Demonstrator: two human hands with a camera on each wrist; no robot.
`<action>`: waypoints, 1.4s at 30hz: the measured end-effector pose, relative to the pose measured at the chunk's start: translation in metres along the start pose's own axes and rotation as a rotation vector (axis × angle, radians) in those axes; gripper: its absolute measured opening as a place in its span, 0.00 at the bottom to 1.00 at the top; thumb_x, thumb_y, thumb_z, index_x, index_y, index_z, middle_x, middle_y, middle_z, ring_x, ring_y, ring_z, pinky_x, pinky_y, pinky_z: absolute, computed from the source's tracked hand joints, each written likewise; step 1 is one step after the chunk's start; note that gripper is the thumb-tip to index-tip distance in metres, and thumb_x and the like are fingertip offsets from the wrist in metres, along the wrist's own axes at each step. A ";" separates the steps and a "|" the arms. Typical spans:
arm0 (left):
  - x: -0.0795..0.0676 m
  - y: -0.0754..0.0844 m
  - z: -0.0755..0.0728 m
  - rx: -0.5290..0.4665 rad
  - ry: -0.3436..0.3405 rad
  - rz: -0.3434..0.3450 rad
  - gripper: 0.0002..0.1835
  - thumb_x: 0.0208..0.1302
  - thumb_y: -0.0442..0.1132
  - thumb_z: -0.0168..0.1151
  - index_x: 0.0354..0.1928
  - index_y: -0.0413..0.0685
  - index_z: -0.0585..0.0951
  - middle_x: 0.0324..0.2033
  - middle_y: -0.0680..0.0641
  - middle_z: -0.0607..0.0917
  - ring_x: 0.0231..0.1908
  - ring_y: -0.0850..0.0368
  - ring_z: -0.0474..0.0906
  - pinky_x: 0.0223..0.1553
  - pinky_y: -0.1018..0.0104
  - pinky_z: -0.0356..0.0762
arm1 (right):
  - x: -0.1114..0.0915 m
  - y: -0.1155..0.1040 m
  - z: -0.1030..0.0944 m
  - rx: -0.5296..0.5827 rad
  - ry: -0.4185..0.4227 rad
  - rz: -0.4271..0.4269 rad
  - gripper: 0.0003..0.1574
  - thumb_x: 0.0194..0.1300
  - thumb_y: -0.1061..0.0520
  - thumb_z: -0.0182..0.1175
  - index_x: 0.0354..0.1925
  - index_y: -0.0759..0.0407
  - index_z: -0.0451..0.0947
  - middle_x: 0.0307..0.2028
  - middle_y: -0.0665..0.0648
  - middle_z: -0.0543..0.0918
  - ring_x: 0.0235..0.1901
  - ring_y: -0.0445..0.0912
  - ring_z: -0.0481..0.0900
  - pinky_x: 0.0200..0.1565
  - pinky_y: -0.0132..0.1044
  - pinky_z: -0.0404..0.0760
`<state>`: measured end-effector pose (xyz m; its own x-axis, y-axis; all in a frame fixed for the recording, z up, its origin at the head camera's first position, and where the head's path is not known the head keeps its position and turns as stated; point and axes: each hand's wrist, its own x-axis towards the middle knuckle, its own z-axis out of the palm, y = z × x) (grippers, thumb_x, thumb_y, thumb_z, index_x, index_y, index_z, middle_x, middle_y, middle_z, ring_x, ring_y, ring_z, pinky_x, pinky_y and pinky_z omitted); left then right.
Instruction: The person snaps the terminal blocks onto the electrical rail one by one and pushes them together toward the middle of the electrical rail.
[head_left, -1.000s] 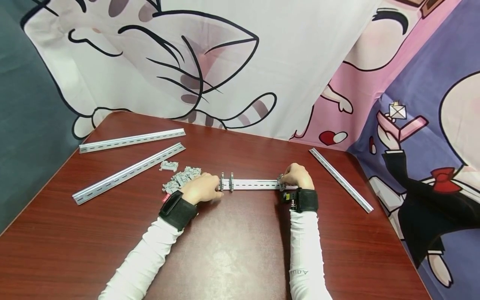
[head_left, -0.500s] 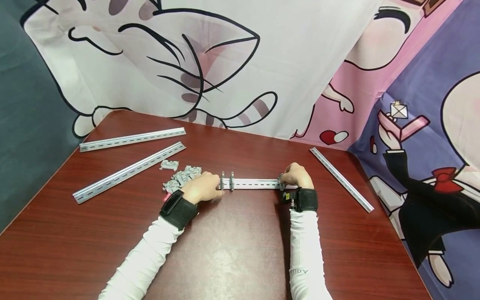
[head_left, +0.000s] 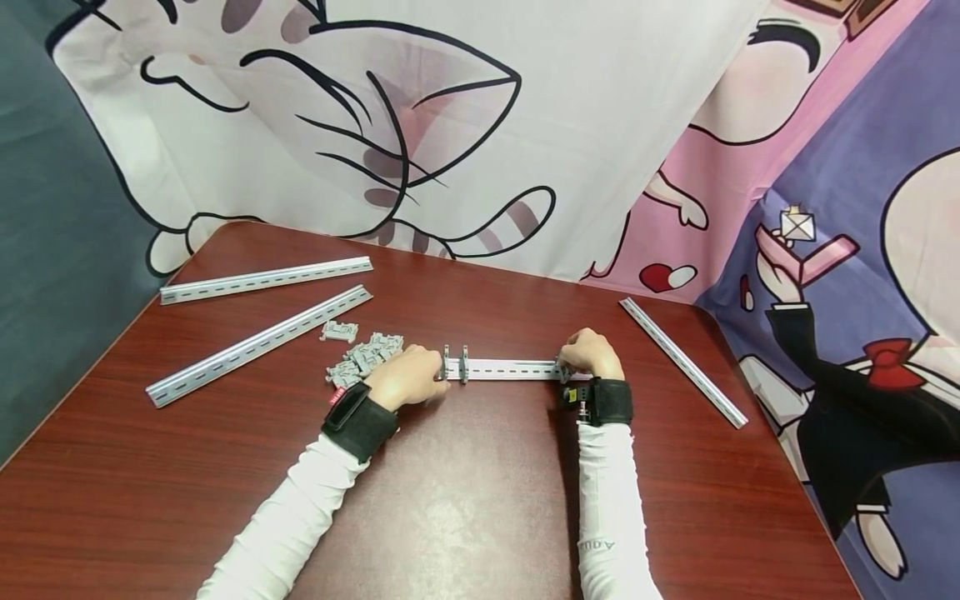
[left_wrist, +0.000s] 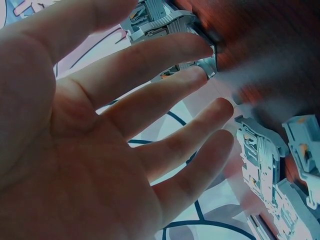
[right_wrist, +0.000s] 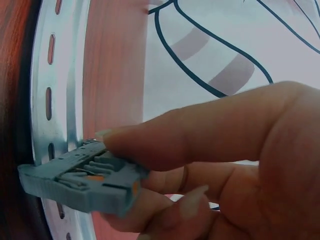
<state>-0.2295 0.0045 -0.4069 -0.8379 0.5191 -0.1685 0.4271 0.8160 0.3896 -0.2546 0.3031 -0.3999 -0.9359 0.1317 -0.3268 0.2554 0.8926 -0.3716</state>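
Note:
A slotted metal DIN rail (head_left: 513, 369) lies crosswise between my hands. Near its left end stand two grey terminal blocks (head_left: 464, 365), clipped on upright and a little apart. My left hand (head_left: 408, 379) is at that end, its fingers extended; in the left wrist view, the fingertips (left_wrist: 197, 75) are right at the rail's end (left_wrist: 210, 67). Toward the other end, my right hand (head_left: 592, 354) pinches a terminal block (right_wrist: 85, 180) between thumb and fingers. That block sits across the rail, its orange parts showing in the right wrist view.
A pile of grey terminal blocks (head_left: 363, 357) lies just beyond my left hand, with a single block (head_left: 339, 332) behind it. Two longer rails (head_left: 258, 346) (head_left: 266, 280) lie at the left, another rail (head_left: 682, 362) at the right. Printed cloth (head_left: 600, 125) hangs behind the table.
My right hand has shifted very slightly left along the rail with the pinched terminal block. The left hand keeps its place at the rail's left end.

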 end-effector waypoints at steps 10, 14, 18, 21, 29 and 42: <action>0.001 0.001 0.002 -0.008 0.006 0.003 0.17 0.61 0.43 0.61 0.17 0.47 0.72 0.22 0.48 0.75 0.27 0.54 0.70 0.30 0.61 0.69 | 0.005 0.002 0.005 -0.027 0.012 -0.016 0.13 0.50 0.57 0.58 0.33 0.61 0.84 0.13 0.47 0.72 0.20 0.43 0.71 0.25 0.33 0.68; 0.001 0.002 0.001 -0.004 0.022 0.002 0.17 0.61 0.43 0.61 0.17 0.47 0.73 0.23 0.47 0.76 0.27 0.54 0.70 0.31 0.60 0.70 | 0.008 0.002 0.005 -0.012 0.021 -0.015 0.09 0.49 0.57 0.58 0.28 0.60 0.82 0.13 0.47 0.71 0.19 0.43 0.70 0.24 0.33 0.68; 0.001 0.003 0.002 0.009 0.031 0.011 0.17 0.61 0.43 0.62 0.17 0.47 0.73 0.23 0.47 0.77 0.27 0.54 0.71 0.32 0.59 0.71 | 0.008 0.001 0.007 -0.020 0.028 0.000 0.09 0.48 0.57 0.58 0.27 0.60 0.82 0.17 0.50 0.74 0.18 0.43 0.69 0.22 0.33 0.68; 0.001 0.003 0.004 0.017 0.034 0.018 0.18 0.62 0.43 0.62 0.16 0.47 0.72 0.22 0.47 0.76 0.27 0.54 0.71 0.32 0.59 0.71 | 0.005 -0.002 0.008 -0.046 0.020 0.024 0.14 0.49 0.57 0.57 0.34 0.62 0.83 0.24 0.55 0.78 0.21 0.45 0.72 0.23 0.34 0.69; 0.002 0.003 0.004 0.007 0.039 0.004 0.18 0.62 0.43 0.61 0.16 0.47 0.71 0.20 0.48 0.74 0.24 0.55 0.69 0.28 0.61 0.68 | -0.001 -0.005 0.001 -0.076 -0.011 0.028 0.11 0.56 0.53 0.60 0.25 0.60 0.79 0.21 0.51 0.73 0.24 0.46 0.70 0.25 0.35 0.67; 0.001 0.004 0.005 0.001 0.040 0.006 0.19 0.62 0.43 0.61 0.15 0.47 0.70 0.20 0.49 0.73 0.24 0.55 0.68 0.28 0.62 0.66 | -0.010 -0.005 -0.010 -0.045 -0.090 0.029 0.12 0.55 0.54 0.65 0.22 0.61 0.83 0.15 0.49 0.75 0.18 0.42 0.73 0.23 0.32 0.73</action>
<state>-0.2272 0.0097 -0.4097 -0.8479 0.5139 -0.1300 0.4330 0.8130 0.3893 -0.2489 0.3013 -0.3858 -0.9022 0.1205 -0.4142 0.2691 0.9077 -0.3221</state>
